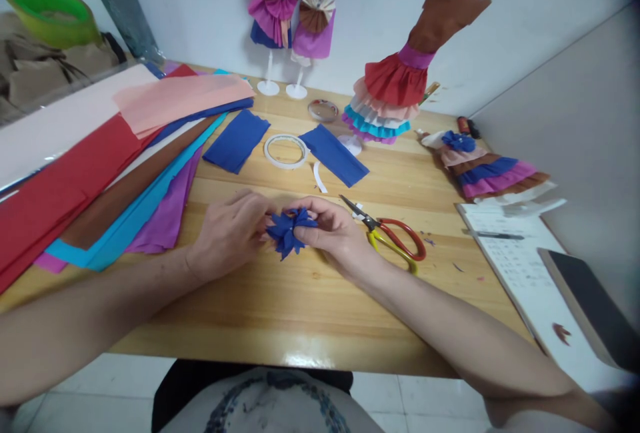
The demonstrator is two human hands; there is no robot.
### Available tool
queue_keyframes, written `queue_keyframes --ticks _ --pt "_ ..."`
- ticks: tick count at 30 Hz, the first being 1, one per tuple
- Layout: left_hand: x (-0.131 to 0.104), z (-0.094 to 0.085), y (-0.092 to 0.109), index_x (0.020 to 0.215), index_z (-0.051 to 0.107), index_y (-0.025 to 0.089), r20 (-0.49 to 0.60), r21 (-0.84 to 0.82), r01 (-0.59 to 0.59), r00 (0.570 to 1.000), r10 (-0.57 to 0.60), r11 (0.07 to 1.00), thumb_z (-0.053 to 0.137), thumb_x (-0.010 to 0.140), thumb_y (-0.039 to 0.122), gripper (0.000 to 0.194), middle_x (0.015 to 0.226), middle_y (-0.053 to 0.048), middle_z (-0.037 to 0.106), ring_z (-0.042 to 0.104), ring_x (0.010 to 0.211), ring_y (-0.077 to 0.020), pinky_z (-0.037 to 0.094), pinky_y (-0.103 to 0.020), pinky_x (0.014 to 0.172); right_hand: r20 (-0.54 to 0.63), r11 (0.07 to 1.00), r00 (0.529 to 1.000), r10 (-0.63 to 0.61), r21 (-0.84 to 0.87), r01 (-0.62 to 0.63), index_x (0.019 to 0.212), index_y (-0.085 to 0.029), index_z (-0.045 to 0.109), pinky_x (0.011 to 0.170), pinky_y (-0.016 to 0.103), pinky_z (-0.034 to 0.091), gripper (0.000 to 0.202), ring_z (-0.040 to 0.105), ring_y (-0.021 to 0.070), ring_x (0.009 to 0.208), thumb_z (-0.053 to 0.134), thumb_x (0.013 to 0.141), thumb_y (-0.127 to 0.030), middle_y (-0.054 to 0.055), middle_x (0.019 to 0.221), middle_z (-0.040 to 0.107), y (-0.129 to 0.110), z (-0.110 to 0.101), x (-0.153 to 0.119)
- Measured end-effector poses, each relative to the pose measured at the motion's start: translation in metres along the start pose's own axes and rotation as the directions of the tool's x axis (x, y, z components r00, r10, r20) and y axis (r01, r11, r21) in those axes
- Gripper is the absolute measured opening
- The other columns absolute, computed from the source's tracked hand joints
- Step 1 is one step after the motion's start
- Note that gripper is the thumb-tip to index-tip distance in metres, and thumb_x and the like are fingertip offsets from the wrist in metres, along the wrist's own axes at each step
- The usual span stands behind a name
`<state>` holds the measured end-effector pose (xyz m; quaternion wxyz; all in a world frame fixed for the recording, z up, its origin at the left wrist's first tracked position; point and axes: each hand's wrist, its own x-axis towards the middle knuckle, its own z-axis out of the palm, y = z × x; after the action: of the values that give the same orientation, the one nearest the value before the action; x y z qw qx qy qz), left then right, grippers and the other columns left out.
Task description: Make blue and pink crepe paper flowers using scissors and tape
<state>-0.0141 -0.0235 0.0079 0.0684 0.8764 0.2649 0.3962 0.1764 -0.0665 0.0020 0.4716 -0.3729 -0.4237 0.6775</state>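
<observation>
A blue paper flower (286,232) with pointed petals is held between my two hands, above the front middle of the wooden table. My right hand (333,232) pinches it from the right, the thumb lying across the petals. From the left, my left hand (235,230) has its fingers closed at the flower's edge; its fingertips are partly hidden behind the petals. Scissors (400,236) with one red and one yellow handle lie just right of my right hand, blades apart. Beyond the hands are two blue crepe paper pieces (237,141) and a roll of white tape (286,151).
Stacked coloured paper sheets (95,180) cover the table's left side. Dress forms in paper outfits, one with a ruffled skirt (387,96), stand along the wall. A paper dress (493,170), a written notebook (515,246) and a dark flat object (593,306) lie at right.
</observation>
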Motion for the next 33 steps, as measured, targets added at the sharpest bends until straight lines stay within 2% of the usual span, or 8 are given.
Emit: queue_keyframes --ticks 2,4,7,12,17,20,28,33 --pt "0.001 0.001 0.004 0.079 0.053 0.022 0.027 -0.124 0.257 0.967 -0.255 0.959 0.06 0.077 0.018 0.009 0.066 0.0 0.067 0.061 0.059 -0.0158 0.045 -0.026 0.051 -0.081 0.997 0.995 -0.06 -0.06 0.055 0.095 -0.021 0.065 0.063 0.029 0.057 0.034 0.066 0.0135 0.064 0.082 0.068 -0.031 0.0 0.08 0.069 0.001 -0.001 0.001" --pt "0.003 0.001 0.008 0.077 0.055 0.02 0.104 -0.278 0.482 0.875 -0.473 0.831 0.062 0.077 0.023 0.008 0.067 0.0 0.067 0.061 0.059 -0.015 0.046 -0.025 0.053 -0.149 0.982 0.979 -0.136 -0.149 0.113 0.096 -0.022 0.065 0.065 0.029 0.056 0.032 0.065 0.0133 0.068 0.081 0.069 -0.03 0.0 0.082 0.068 0.001 -0.002 0.002" --pt "0.008 -0.002 0.013 0.074 0.059 0.018 0.262 -0.461 0.644 0.756 -0.599 0.611 0.061 0.082 0.034 0.019 0.066 0.0 0.065 0.059 0.061 -0.0141 0.046 -0.025 0.056 -0.191 0.938 0.95 -0.248 -0.291 0.186 0.099 -0.023 0.065 0.071 0.031 0.056 0.031 0.064 0.0151 0.075 0.077 0.071 -0.027 0.001 0.087 0.068 0.0 -0.003 0.002" --pt "0.01 -0.004 0.014 0.066 0.059 0.016 0.421 -0.618 0.681 0.709 -0.566 0.394 0.048 0.089 0.056 0.048 0.06 -0.001 0.058 0.052 0.056 -0.0128 0.042 -0.025 0.052 -0.147 0.907 0.947 -0.284 -0.361 0.216 0.103 -0.024 0.062 0.076 0.033 0.056 0.033 0.064 0.016 0.08 0.074 0.072 -0.024 0.002 0.093 0.068 0.002 -0.003 0.002" --pt "0.008 0.0 0.017 0.074 0.064 0.015 0.484 -0.635 0.711 0.67 -0.563 0.301 0.072 0.074 0.039 0.025 0.07 -0.002 0.066 0.06 0.065 -0.0139 0.047 -0.025 0.061 -0.09 0.907 0.96 -0.264 -0.362 0.215 0.107 -0.024 0.058 0.078 0.034 0.056 0.035 0.065 0.0167 0.084 0.073 0.076 -0.03 0.003 0.099 0.068 0.005 -0.001 0.001" --pt "0.009 0.002 0.019 0.071 0.064 0.016 0.484 -0.663 0.711 0.646 -0.59 0.235 0.072 0.073 0.031 0.018 0.064 0.001 0.064 0.056 0.058 -0.0107 0.046 -0.023 0.058 0.0 0.865 0.958 -0.288 -0.43 0.26 0.115 -0.023 0.056 0.084 0.037 0.056 0.04 0.066 0.0191 0.091 0.07 0.078 -0.029 0.006 0.107 0.068 0.003 -0.002 -0.001" --pt "0.013 -0.002 0.015 0.056 0.057 0.016 0.512 -0.686 0.702 0.651 -0.561 0.189 0.065 0.077 0.032 0.028 0.055 0.001 0.057 0.049 0.051 -0.0086 0.037 -0.021 0.048 0.166 0.398 0.756 -0.633 -0.768 0.502 0.107 -0.027 0.064 0.101 0.051 0.047 0.033 0.056 0.0276 0.12 0.06 0.078 -0.012 0.01 0.126 0.06 -0.008 -0.01 -0.002" --pt "0.013 -0.002 0.016 0.059 0.06 0.015 0.539 -0.662 0.731 0.619 -0.572 0.166 0.066 0.076 0.034 0.026 0.055 0.001 0.058 0.049 0.051 -0.0091 0.037 -0.021 0.048 0.256 0.335 0.781 -0.569 -0.795 0.505 0.095 -0.025 0.068 0.092 0.049 0.052 0.017 0.061 0.028 0.113 0.063 0.081 -0.017 0.011 0.126 0.061 -0.009 -0.008 -0.002"
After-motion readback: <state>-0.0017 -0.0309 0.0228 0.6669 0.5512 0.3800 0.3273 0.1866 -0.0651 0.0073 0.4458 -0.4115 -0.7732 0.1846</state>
